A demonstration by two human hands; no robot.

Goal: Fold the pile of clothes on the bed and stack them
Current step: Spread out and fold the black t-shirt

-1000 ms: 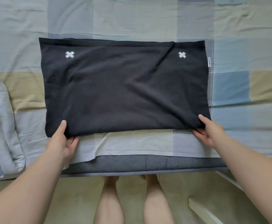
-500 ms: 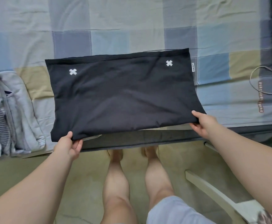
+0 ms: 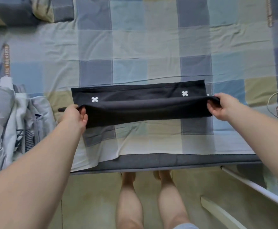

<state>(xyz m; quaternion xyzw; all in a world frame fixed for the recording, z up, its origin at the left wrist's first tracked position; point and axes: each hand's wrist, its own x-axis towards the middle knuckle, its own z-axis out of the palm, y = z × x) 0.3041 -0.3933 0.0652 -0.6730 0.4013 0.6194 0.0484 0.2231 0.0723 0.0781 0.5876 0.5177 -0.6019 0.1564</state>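
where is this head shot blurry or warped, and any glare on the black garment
Head view: the pile of clothes at the left edge is smeared and soft; the black garment and its white crosses are fairly sharp; wide-angle stretch enlarges the forearms toward the bottom corners; light is soft and even, no glare.

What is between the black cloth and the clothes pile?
Nothing visible blocks it. The left hand and right hand grip the black cloth by its ends; only bed sheet lies between it and the clothes pile at left.
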